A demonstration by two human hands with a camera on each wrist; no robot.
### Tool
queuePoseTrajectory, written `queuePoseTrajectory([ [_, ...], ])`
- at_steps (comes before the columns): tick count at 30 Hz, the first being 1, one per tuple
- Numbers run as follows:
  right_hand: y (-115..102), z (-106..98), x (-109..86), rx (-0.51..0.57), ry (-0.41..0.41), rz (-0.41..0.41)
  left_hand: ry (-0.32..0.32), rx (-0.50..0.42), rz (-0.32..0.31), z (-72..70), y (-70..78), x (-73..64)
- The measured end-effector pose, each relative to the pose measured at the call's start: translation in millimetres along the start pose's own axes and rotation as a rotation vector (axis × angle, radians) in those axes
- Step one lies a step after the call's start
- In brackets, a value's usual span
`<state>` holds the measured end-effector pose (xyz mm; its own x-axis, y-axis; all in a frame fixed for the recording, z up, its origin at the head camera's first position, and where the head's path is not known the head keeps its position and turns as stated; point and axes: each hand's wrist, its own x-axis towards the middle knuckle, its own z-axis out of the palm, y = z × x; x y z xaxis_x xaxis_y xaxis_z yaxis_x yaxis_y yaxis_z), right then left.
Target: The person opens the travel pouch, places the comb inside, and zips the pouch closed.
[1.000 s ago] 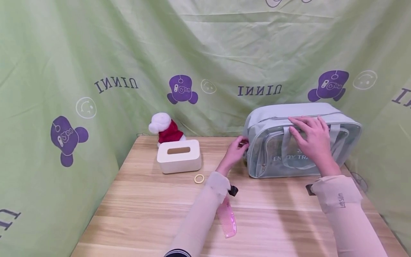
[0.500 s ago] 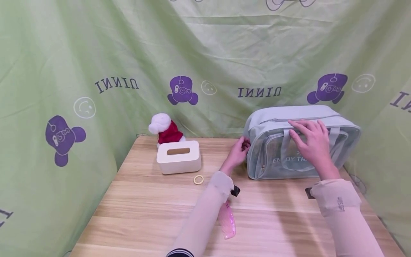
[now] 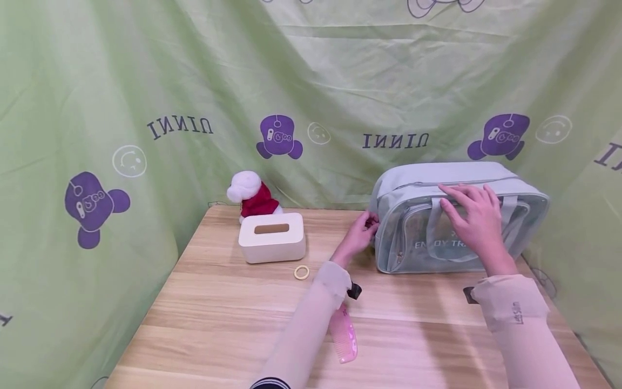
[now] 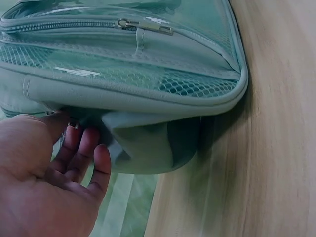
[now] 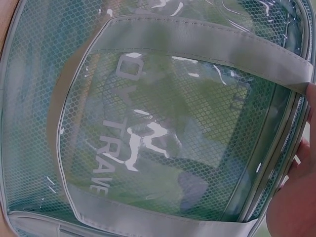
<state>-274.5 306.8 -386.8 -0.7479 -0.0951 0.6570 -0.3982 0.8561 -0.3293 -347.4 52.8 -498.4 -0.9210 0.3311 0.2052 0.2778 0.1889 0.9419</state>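
A mint-green travel bag (image 3: pixel 452 216) with a clear mesh front and a strap handle (image 5: pixel 207 42) stands upright at the table's back right. At its left end my left hand (image 3: pixel 358 233) pinches a small metal zipper pull (image 4: pixel 73 125) between thumb and index finger; the other fingers are curled. The bag's corner partly hides these fingertips in the head view. My right hand (image 3: pixel 478 221) grips the bag's top front edge, thumb on the front by the handle and fingers over the top. A second zipper (image 4: pixel 143 25) crosses the front pocket.
Left of the bag stand a white tissue box (image 3: pixel 272 237) and, behind it, a plush toy (image 3: pixel 257 200) in red. A pale yellow ring (image 3: pixel 301 272) lies before the box. Under my left forearm a pink comb (image 3: pixel 345 340) partly shows. Green printed curtain (image 3: pixel 316 81) surrounds the table.
Both hands keep their places at the bag. The left fingers shift only slightly at its end; the whole head view tilts a little. Nothing on the table has moved.
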Motion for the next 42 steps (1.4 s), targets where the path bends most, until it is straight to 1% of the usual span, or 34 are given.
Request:
queuePoseTrajectory([
  [2, 0, 0, 0.1, 0.001, 0.003, -0.003, 0.013, -0.013, 0.002, -1.5, -2.7, 0.3],
  [9, 2, 1, -0.8, -0.001, 0.000, -0.007, 0.070, -0.004, 0.047, -8.7, -8.8, 1.3],
  [17, 1, -1, -1.4, -0.002, -0.006, 0.003, 0.096, -0.013, 0.059, -16.1, -7.2, -2.3],
  [25, 2, 0, -1.7, -0.003, -0.014, 0.008, 0.131, -0.050, 0.040, -16.8, -4.8, -4.5],
  [30, 2, 1, -2.2, 0.001, -0.008, 0.007, 0.128, -0.077, 0.022, -15.3, -4.5, -3.8],
  [37, 2, 1, -3.1, 0.002, 0.003, 0.001, 0.103, -0.122, -0.049, -13.8, -2.9, -4.4],
  [42, 2, 1, -3.2, 0.009, 0.014, -0.007, 0.125, -0.164, -0.072, -12.7, 0.6, -3.8],
])
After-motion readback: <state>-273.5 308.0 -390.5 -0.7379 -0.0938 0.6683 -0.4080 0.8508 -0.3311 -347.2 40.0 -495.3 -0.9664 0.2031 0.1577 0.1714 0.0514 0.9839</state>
